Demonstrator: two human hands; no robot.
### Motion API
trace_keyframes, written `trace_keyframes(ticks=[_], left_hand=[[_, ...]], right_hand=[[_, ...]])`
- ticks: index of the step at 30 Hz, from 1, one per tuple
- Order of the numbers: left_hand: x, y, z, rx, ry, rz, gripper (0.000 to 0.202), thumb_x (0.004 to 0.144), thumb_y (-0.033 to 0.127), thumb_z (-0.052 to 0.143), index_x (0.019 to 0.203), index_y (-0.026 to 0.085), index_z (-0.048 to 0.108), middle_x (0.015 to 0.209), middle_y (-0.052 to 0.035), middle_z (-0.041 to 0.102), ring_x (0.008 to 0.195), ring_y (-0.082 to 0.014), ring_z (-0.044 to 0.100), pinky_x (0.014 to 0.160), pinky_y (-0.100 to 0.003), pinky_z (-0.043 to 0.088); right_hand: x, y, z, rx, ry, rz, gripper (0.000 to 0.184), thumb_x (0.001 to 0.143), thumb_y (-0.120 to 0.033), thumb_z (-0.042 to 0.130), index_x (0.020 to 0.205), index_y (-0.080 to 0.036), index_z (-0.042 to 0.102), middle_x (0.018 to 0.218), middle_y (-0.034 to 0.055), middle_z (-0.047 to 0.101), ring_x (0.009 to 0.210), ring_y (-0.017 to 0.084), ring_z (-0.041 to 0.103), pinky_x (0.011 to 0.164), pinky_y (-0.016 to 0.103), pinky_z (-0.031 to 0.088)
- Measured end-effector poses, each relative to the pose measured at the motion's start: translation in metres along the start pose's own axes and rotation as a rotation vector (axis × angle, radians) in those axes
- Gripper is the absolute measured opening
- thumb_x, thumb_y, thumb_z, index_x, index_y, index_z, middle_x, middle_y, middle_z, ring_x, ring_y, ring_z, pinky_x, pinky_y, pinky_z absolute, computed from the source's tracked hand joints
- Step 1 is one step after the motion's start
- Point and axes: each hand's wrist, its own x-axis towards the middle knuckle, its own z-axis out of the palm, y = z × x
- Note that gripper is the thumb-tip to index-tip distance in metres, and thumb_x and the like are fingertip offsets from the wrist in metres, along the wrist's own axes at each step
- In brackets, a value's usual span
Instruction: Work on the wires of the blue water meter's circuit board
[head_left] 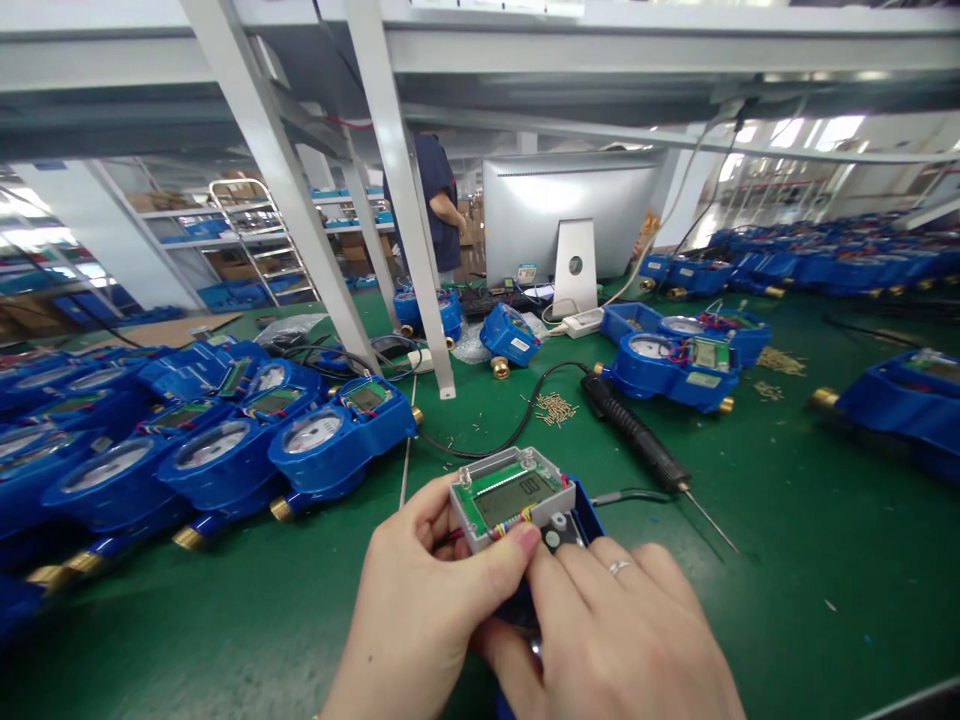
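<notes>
My left hand [427, 600] pinches a grey-framed display module [510, 497], thumb on its near edge. It has a green circuit board, a lit-grey LCD with digits, and coloured wires along the near side. Behind and below it sits a blue water meter [588, 512], its dark inside partly showing. My right hand [600, 620], with a ring on one finger, is bent over this meter, fingers curled at its opening and thumb underneath. Its fingertips and most of the meter are hidden by my hands. A black electric screwdriver [637, 430] lies beyond, its bit pointing right toward me.
Rows of blue water meters [217, 450] fill the left; more meters [667, 360] stand at right. Brass screws [555, 408] lie in a pile on the green tabletop [810, 560]. Behind are a metal post [397, 200], a monitor [562, 210] and a standing person [439, 210].
</notes>
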Motion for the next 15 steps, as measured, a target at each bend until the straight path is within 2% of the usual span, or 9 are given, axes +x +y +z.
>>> trace_keyframes(ticks=[6,11,15], left_hand=[[-0.002,0.001,0.001,0.028,0.048,0.011,0.024,0.065,0.019,0.076,0.087,0.014,0.067,0.082,-0.0012,0.074,0.075,-0.0135,0.068,0.065,-0.014,0.052],[-0.001,-0.002,-0.001,0.028,0.030,0.019,0.024,0.065,0.021,0.075,0.086,0.013,0.066,0.082,-0.0020,0.074,0.076,-0.0136,0.067,0.067,-0.015,0.051],[0.001,-0.004,-0.004,0.011,0.007,0.027,0.025,0.066,0.020,0.075,0.087,0.013,0.065,0.085,-0.0029,0.074,0.077,-0.0147,0.067,0.069,-0.017,0.051]], right_hand=[[0.004,-0.005,0.000,-0.061,-0.063,0.039,0.009,0.075,-0.011,0.051,0.074,-0.018,0.057,0.066,0.0022,0.054,0.061,0.023,0.048,0.063,0.037,0.024],[0.007,-0.001,0.000,-0.031,-0.074,0.050,0.016,0.078,-0.006,0.047,0.074,-0.020,0.054,0.067,0.0009,0.055,0.060,0.022,0.047,0.062,0.035,0.024],[0.007,0.007,-0.004,0.025,-0.145,0.073,0.017,0.080,-0.006,0.047,0.077,-0.022,0.053,0.071,0.0000,0.057,0.062,0.023,0.049,0.063,0.035,0.026]])
